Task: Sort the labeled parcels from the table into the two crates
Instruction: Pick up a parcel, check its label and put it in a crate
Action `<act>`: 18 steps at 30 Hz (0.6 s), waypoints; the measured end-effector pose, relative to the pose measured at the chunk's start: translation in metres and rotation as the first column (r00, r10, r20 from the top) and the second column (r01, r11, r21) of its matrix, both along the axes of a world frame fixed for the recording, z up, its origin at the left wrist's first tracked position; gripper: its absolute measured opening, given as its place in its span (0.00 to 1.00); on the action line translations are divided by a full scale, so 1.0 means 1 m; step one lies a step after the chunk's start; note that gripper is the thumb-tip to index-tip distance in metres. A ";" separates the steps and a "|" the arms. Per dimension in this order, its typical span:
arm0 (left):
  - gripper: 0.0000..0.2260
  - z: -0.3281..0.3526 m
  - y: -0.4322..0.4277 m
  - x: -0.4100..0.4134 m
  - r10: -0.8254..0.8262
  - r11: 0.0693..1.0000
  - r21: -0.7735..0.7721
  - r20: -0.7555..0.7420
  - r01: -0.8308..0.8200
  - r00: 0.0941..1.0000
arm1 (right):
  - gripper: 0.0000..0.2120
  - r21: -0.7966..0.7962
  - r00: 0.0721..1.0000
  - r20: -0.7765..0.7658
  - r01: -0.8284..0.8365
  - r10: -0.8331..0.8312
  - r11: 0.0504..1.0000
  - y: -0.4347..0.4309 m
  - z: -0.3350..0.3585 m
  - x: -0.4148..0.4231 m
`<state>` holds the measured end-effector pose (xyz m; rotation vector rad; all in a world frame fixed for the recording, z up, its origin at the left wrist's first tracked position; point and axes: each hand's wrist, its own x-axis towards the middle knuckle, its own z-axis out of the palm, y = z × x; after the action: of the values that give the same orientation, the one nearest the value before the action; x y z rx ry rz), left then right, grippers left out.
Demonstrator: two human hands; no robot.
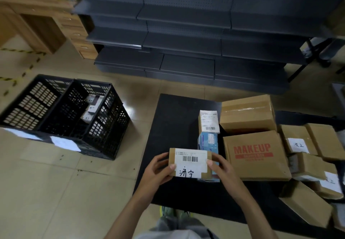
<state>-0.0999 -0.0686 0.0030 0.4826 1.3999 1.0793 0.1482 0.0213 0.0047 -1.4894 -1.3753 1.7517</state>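
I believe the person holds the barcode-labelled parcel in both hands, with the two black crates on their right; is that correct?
Not quite: the head view shows the crates on the person's left. Left hand and right hand do both hold the parcel.

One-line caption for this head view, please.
Left hand and right hand grip a barcode-labeled cardboard parcel above the black table; two black crates stand on the floor at left.

Crates (63,113) left of table (179,112); parcels (255,156) on table.
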 end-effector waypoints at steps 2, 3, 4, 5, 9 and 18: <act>0.23 0.004 -0.010 -0.009 0.087 0.996 -0.012 -0.034 -0.088 0.996 | 0.24 0.135 0.996 0.088 -0.044 0.033 0.990 0.007 -0.008 -0.010; 0.22 0.007 -0.016 -0.014 0.134 0.991 -0.018 -0.051 -0.135 0.990 | 0.24 0.210 0.987 0.147 -0.090 0.059 0.974 0.010 -0.011 -0.015; 0.21 0.008 -0.023 -0.020 0.175 0.984 -0.025 -0.067 -0.177 0.982 | 0.23 0.284 0.970 0.225 -0.153 0.089 0.946 0.013 -0.012 -0.021; 0.20 0.010 -0.032 -0.026 0.212 0.976 -0.032 -0.084 -0.215 0.974 | 0.24 0.352 0.941 0.319 -0.228 0.113 0.908 0.016 -0.013 -0.027; 0.24 0.019 -0.065 -0.050 0.325 0.943 -0.025 -0.162 -0.333 0.932 | 0.25 0.481 0.791 0.593 -0.498 0.150 0.722 0.025 -0.013 -0.060; 0.23 0.016 -0.146 -0.127 0.653 0.748 -0.021 -0.155 -0.663 0.741 | 0.24 0.502 0.646 0.717 -0.739 0.261 0.450 0.004 -0.003 -0.183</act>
<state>-0.2265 -0.2150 0.0193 -0.0245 1.7923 1.5753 -0.0351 0.0254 0.0020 -1.0888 -2.7128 0.6554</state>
